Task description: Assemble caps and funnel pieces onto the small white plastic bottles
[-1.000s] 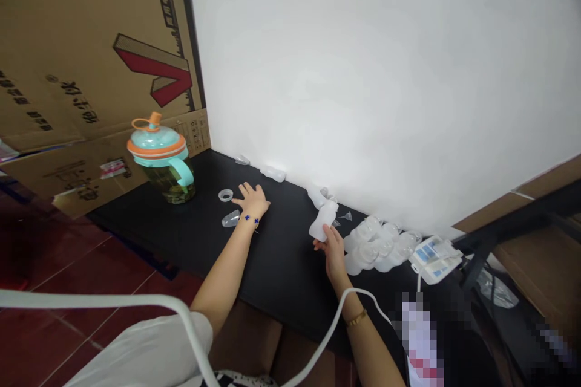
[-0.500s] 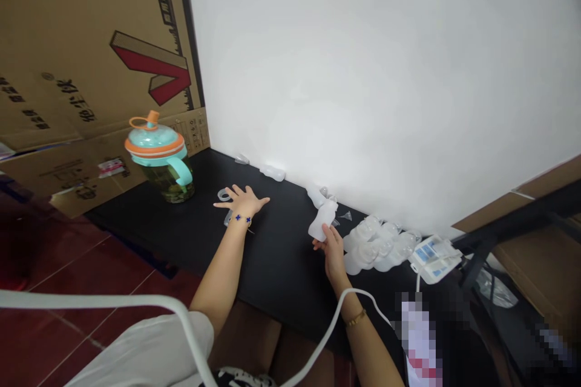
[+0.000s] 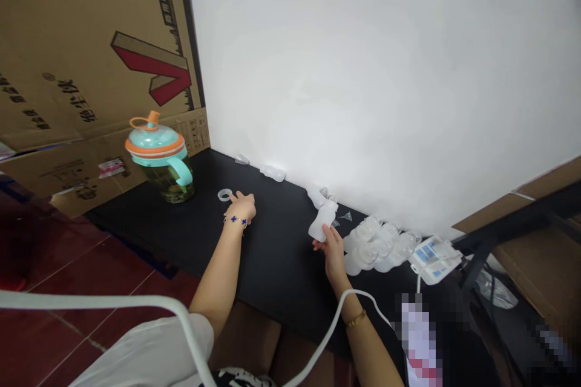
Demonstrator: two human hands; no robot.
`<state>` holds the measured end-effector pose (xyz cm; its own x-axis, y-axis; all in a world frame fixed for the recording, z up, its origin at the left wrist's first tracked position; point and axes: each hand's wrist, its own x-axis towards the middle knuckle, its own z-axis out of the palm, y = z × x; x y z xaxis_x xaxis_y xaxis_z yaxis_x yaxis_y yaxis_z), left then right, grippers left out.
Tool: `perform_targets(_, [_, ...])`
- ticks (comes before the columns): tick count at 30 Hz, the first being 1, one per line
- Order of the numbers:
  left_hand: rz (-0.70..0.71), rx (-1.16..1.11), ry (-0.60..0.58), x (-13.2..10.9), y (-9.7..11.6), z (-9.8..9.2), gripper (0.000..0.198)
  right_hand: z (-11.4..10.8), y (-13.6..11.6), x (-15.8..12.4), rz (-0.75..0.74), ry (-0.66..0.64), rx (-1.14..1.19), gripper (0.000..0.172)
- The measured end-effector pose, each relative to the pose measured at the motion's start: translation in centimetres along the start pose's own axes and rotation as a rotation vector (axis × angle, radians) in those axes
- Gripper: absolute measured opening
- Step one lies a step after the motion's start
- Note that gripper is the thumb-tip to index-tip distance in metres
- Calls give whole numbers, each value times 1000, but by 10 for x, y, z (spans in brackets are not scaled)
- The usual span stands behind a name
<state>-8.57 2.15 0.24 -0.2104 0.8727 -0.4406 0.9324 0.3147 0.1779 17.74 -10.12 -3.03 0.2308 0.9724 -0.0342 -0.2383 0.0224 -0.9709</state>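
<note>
My right hand [image 3: 334,254] grips a frosted white plastic bottle [image 3: 323,221], which is tilted, by its lower end. My left hand [image 3: 241,207] is over the black table, its fingers curled in and mostly hidden under the palm; whether anything is in them I cannot make out. Just beyond its fingertips lies a translucent ring [image 3: 224,195]. Behind the held bottle another white bottle [image 3: 315,196] lies by the wall, with a small clear funnel-shaped piece [image 3: 347,216] beside it.
Several white bottles with clear tops [image 3: 379,245] are clustered right of my right hand, beside a white-and-blue box [image 3: 436,259]. A teal and orange jug [image 3: 158,157] stands at the left. Another bottle [image 3: 273,173] lies along the wall. A white cable [image 3: 318,347] crosses in front.
My left hand has gone from spread fingers to curled ones and drawn slightly back. The ring shows more fully; the clear piece by my wrist is out of sight. My right hand stays put.
</note>
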Motion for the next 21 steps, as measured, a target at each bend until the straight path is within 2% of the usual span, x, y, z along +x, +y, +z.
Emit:
perform_targets(3, [41,-74,40,-2,0,-1,96,0,1,0,-2,-8,3,41])
perform_targets(7, [164,-166,95,-16,-4,-3,88,0,1,0,1,2,-3,41])
perform_targets(9, [237,-202,179,-27,-17,-1,87,0,1,1,2,16,-5,43])
perform_targets(11, [295,-253,294,-39,-40,7,80,0,1,1,4,27,2,44])
perform_targets(12, [329,-271,315,-44,-52,12,78,0,1,2,6,28,10,44])
perform_targets(16, [533,-362,261,-59,-95,35,76,0,3,3,7,15,27,43])
perform_targets(18, [611,-405,243,-62,-103,43,69,0,3,3,9,12,27,43])
perform_targets(21, [640,-441,194,-64,-100,45,56,-1,3,3,14,16,20,43])
